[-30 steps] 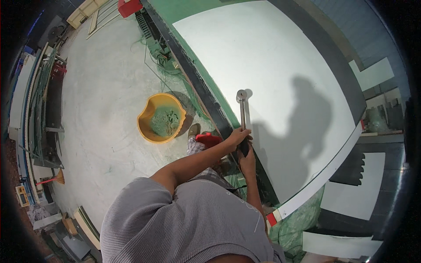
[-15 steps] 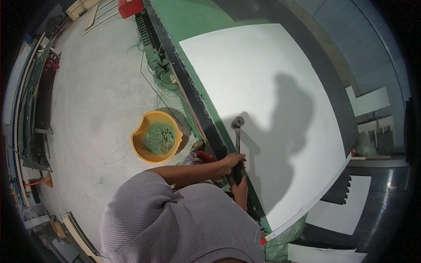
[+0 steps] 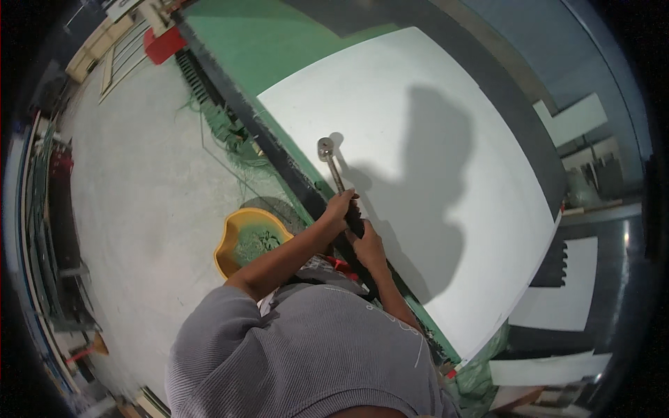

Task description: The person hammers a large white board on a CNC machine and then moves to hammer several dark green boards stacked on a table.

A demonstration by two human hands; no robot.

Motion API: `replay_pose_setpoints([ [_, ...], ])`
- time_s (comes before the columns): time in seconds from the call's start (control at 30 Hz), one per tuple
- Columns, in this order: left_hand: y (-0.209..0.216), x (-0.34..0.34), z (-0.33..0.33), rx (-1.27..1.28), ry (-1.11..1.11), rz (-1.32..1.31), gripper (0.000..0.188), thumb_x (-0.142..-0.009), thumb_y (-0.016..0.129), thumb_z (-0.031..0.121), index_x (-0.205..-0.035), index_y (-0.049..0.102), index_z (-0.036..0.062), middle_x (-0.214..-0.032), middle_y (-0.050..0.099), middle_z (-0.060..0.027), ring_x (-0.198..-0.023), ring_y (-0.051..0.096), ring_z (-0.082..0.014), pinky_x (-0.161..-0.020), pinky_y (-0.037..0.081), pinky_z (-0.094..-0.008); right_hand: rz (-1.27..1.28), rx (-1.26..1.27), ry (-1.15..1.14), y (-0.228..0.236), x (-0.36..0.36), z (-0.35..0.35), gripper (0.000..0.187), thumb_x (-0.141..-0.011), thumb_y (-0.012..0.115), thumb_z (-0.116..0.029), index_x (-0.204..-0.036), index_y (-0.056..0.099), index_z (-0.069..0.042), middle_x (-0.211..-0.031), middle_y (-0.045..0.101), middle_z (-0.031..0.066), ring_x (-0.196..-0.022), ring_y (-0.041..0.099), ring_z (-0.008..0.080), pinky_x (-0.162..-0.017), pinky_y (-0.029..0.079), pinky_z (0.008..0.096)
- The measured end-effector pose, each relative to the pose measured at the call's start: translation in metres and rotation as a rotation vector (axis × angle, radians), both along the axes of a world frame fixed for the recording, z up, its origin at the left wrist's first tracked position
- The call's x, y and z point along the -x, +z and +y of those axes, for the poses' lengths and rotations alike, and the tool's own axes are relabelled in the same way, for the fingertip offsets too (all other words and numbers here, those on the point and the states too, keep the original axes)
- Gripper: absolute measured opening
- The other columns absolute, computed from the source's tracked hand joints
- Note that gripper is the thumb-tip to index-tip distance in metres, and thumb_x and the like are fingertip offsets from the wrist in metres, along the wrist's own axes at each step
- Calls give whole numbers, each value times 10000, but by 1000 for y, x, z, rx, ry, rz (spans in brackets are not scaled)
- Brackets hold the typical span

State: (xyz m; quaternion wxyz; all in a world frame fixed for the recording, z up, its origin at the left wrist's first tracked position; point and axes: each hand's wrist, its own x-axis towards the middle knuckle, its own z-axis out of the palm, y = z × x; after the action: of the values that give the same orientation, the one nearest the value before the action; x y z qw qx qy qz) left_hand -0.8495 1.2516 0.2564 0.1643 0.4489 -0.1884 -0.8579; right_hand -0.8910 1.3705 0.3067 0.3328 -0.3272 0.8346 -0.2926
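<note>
I hold a metal tool (image 3: 335, 167) with a round head, a slim steel shaft and a dark grip; whether it is a hammer or a ratchet wrench I cannot tell. My left hand (image 3: 341, 208) wraps round it where shaft meets grip. Lower on the dark grip, my right hand (image 3: 368, 243) is closed too. The tool's head is over the left part of a large white sheet (image 3: 390, 90), its shadow falling close beside it. That sheet lies on a green-topped table (image 3: 237, 49) with a dark edge.
Left of the table stands a yellow tub (image 3: 219, 256) with greenish scraps inside, on a grey floor (image 3: 139, 209). A red block (image 3: 164, 44) sits at the table's far left end. Cut white pieces (image 3: 557, 306) lie at the right. Long panels (image 3: 42, 209) lean along the left side.
Both hands and the tool have moved farther forward and left over the sheet. The tool's head now tilts to the left. My view has shifted too.
</note>
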Motion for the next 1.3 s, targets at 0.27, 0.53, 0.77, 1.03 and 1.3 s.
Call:
replay_pose_setpoints([
  [0.27, -11, 12, -17, -74, -161, -52, 249, -864, 498, 255, -906, 514, 10, -682, 459, -55, -638, 495, -204, -609, 445, -360, -115, -78, 61, -16, 19, 0, 476, -794, 581, -316, -1136, 437, -18, -1009, 573, 230, -919, 565, 370, -774, 437, 392],
  [0.53, 0, 58, -30, -153, -121, 117, 221, -858, 496, 226, -912, 477, 13, -680, 461, -62, -633, 491, -204, -608, 449, -365, -61, -102, -34, 23, 55, -15, 459, -791, 576, -291, -1135, 435, -22, -849, 608, 170, -784, 598, 311, -676, 446, 381],
  [0.77, 27, 160, -58, 240, -249, 163, 210, -841, 501, 213, -850, 487, 4, -589, 445, -32, -485, 457, -147, -463, 418, -291, -115, 33, -323, 27, 108, -54, 429, -810, 557, -253, -1146, 417, -28, -724, 589, 133, -533, 563, 207, -475, 436, 329],
  [1.03, -3, 234, -73, 316, -363, 26, 232, -832, 506, 221, -868, 491, -7, -575, 426, -7, -473, 434, -124, -428, 385, -268, -238, 54, -451, 1, 165, -74, 414, -811, 543, -249, -1128, 419, -13, -822, 614, 199, -677, 617, 300, -593, 475, 388],
  [1.3, 9, 249, -74, 374, -365, -2, 216, -843, 499, 221, -811, 483, 8, -556, 419, -13, -455, 433, -130, -399, 375, -275, -245, 135, -446, -7, 184, -71, 406, -791, 556, -227, -1111, 421, -18, -892, 591, 248, -835, 574, 414, -691, 455, 456],
])
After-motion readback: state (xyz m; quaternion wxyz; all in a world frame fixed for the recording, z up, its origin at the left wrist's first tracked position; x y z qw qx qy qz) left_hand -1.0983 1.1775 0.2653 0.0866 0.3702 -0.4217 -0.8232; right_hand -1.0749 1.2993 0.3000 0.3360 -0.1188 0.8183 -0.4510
